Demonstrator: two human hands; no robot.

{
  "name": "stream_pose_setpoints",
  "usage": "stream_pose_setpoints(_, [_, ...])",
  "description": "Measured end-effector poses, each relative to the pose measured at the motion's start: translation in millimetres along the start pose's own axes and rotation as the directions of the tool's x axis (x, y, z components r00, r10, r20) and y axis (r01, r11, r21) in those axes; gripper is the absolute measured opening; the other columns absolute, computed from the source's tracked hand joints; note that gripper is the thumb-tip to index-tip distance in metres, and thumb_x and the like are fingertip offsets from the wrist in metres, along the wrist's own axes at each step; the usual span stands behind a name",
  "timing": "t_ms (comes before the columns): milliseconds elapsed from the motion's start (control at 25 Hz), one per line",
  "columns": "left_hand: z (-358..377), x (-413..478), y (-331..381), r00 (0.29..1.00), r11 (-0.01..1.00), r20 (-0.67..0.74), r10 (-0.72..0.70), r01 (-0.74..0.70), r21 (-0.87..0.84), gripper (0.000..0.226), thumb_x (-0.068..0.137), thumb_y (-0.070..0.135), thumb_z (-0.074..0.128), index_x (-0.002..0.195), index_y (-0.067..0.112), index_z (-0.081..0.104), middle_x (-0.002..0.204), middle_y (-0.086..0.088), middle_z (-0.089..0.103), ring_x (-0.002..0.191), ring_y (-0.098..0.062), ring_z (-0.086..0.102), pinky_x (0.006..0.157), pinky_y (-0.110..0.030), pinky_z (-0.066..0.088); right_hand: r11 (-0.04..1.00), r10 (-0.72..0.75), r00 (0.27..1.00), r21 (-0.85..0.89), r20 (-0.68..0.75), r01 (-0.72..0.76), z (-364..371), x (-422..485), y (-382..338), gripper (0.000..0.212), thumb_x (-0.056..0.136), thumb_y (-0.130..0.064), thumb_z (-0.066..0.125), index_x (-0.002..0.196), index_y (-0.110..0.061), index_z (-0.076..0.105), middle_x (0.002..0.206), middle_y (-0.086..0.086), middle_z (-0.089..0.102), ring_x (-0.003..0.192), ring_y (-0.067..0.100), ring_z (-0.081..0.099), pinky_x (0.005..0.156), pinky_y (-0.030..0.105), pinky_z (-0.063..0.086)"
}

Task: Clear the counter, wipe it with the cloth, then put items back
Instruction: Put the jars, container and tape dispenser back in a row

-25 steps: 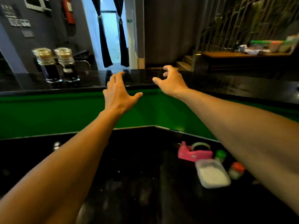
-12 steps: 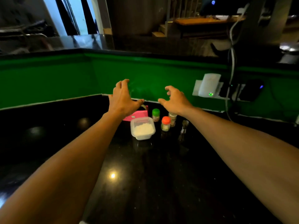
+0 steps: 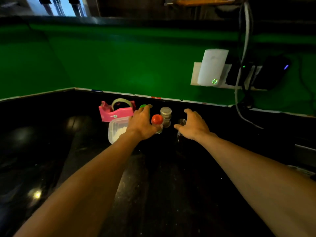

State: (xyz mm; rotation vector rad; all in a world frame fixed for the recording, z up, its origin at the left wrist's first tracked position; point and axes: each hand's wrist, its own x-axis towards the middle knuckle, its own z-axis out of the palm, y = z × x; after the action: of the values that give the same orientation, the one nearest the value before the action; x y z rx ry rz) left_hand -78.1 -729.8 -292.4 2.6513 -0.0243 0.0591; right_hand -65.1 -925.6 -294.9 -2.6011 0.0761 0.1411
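On the black counter [image 3: 153,177], near the green back wall, stands a cluster of items: a pink tape dispenser [image 3: 116,112], a clear lidded tub of white powder [image 3: 117,130], a red-capped bottle [image 3: 157,119], a grey-lidded jar [image 3: 165,113] and a small clear shaker [image 3: 181,123]. My left hand [image 3: 141,123] hovers with spread fingers over a green-capped bottle [image 3: 143,106], hiding most of it, thumb by the red-capped bottle. My right hand [image 3: 193,125] is open around the clear shaker; I cannot tell if it touches. No cloth is in view.
A white plug-in device [image 3: 212,67] and black adapters [image 3: 271,72] sit on wall sockets at the right. Cables [image 3: 239,108] hang from them onto the counter. The green wall [image 3: 119,65] meets in a corner at the left, with a dark ledge above.
My view has tilted down and right, from the upper ledge to the counter. Both hands have dropped and reached forward onto the cluster of bottles.
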Motion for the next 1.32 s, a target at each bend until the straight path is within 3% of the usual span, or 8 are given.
stream_pose_setpoints(160, [24.0,29.8,3.8,0.999,0.998,0.040,-0.013,0.011,0.067,0.092,0.071,0.052,0.072,0.146,0.020,0.027,0.131,-0.008,0.056,0.122,-0.031,0.051,0.104,-0.052,0.039,0.979,-0.197,0.978,-0.072,-0.061,0.192,17.1,28.7,-6.9,0.079,0.080,-0.038,0.071,0.147,-0.020,0.033,0.145,0.008,0.042,0.134,0.028,0.037,0.102,0.040,0.042])
stream_pose_setpoints(280, [34.1,38.6,1.7,0.999,0.996,0.042,-0.031,0.027,0.085,0.073,0.074,0.033,0.074,0.137,0.019,0.039,0.117,-0.010,0.063,0.109,-0.034,0.060,0.097,-0.049,0.045,0.949,-0.292,0.955,-0.110,0.054,0.297,17.1,51.0,-20.2,0.084,0.079,-0.026,0.071,0.151,-0.022,0.027,0.150,0.011,0.038,0.138,0.030,0.034,0.106,0.040,0.040])
stream_pose_setpoints(440, [31.8,38.1,-9.2,1.000,1.000,-0.011,-0.021,0.020,-0.024,0.052,0.077,0.023,0.070,0.126,0.015,0.053,0.111,-0.016,0.065,0.099,-0.037,0.063,0.082,-0.041,0.053,0.937,-0.291,0.944,-0.152,0.157,0.314,22.6,72.5,-31.3,0.079,0.080,-0.028,0.071,0.149,-0.028,0.034,0.146,0.010,0.046,0.129,0.030,0.048,0.100,0.036,0.047])
stream_pose_setpoints(600, [5.1,42.3,-18.0,0.998,0.998,-0.067,-0.020,0.015,-0.069,0.056,0.076,0.026,0.068,0.128,0.014,0.052,0.111,-0.013,0.067,0.103,-0.033,0.062,0.081,-0.034,0.050,0.956,-0.229,0.964,-0.153,0.132,0.248,26.4,72.5,-38.2,0.059,0.080,-0.038,0.074,0.134,-0.026,0.052,0.131,0.008,0.058,0.115,0.030,0.058,0.087,0.031,0.048])
stream_pose_setpoints(800, [-77.2,37.4,-27.8,0.990,0.991,-0.126,-0.067,0.050,-0.127,0.064,0.071,0.034,0.077,0.127,0.018,0.052,0.113,-0.008,0.066,0.102,-0.028,0.063,0.087,-0.037,0.052,0.933,-0.328,0.944,-0.144,0.043,0.331,-12.2,45.2,-86.5,0.041,0.076,-0.038,0.075,0.113,-0.026,0.064,0.107,0.005,0.068,0.094,0.029,0.064,0.073,0.030,0.051])
stream_pose_setpoints(920, [-147.7,28.3,-35.0,0.964,0.986,-0.252,-0.083,0.044,-0.159,0.054,0.069,0.034,0.077,0.117,0.019,0.058,0.104,-0.005,0.070,0.095,-0.025,0.066,0.084,-0.038,0.054,0.888,-0.441,0.897,-0.154,-0.012,0.434,-53.9,24.4,-147.1,0.031,0.073,-0.044,0.073,0.097,-0.027,0.068,0.093,0.001,0.070,0.086,0.028,0.066,0.068,0.032,0.053])
stream_pose_setpoints(1120, [-290.0,18.9,-70.3,0.877,0.979,-0.465,-0.122,0.029,-0.202,0.046,0.062,0.037,0.075,0.104,0.023,0.065,0.097,-0.003,0.072,0.092,-0.022,0.067,0.084,-0.038,0.054,0.778,-0.628,0.763,-0.114,-0.150,0.618,-98.3,-1.3,-292.7,0.048,0.067,-0.060,0.069,0.104,-0.030,0.068,0.099,-0.001,0.072,0.092,0.024,0.067,0.077,0.038,0.055])
stream_pose_setpoints(1320, [-414.1,18.7,-151.2,0.803,0.984,-0.582,-0.130,0.030,-0.178,0.048,0.068,0.029,0.075,0.113,0.019,0.063,0.105,-0.007,0.069,0.093,-0.023,0.065,0.087,-0.039,0.054,0.710,-0.672,0.669,-0.019,-0.319,0.704,-99.9,-6.3,-450.7,0.050,0.069,-0.057,0.071,0.107,-0.025,0.069,0.103,0.002,0.072,0.095,0.022,0.066,0.081,0.035,0.053])
